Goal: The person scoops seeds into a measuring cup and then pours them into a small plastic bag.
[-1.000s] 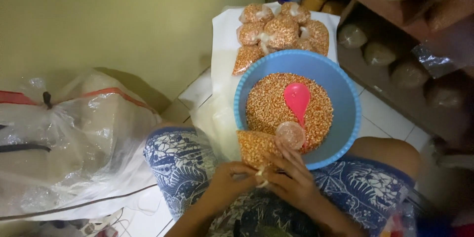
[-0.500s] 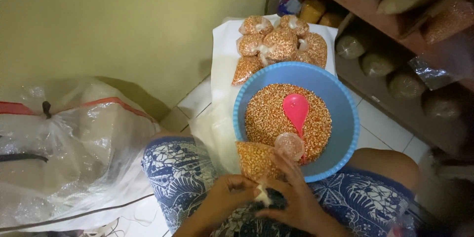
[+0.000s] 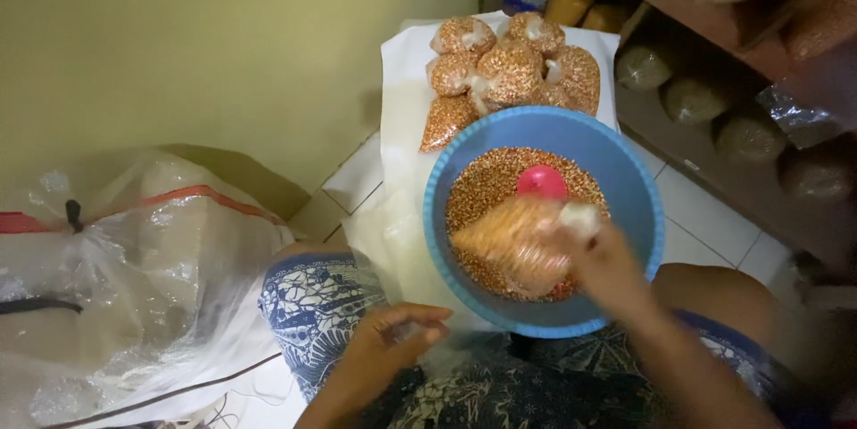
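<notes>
Gripped by its knotted neck in my right hand [image 3: 607,264]: one small clear bag of corn kernels [image 3: 513,241], blurred, tilted over the blue plastic basin [image 3: 638,197] on my lap. Left hand [image 3: 393,344]: loosely curled, holding nothing I can make out, resting on my patterned skirt [image 3: 312,304]. Large clear sack [image 3: 134,277]: at my left. Basin: much loose corn remaining, pink scoop [image 3: 541,181] half hidden. Finished bags [image 3: 509,67]: several stacked on white sheet beyond, so I judge the bagging partway done.
</notes>
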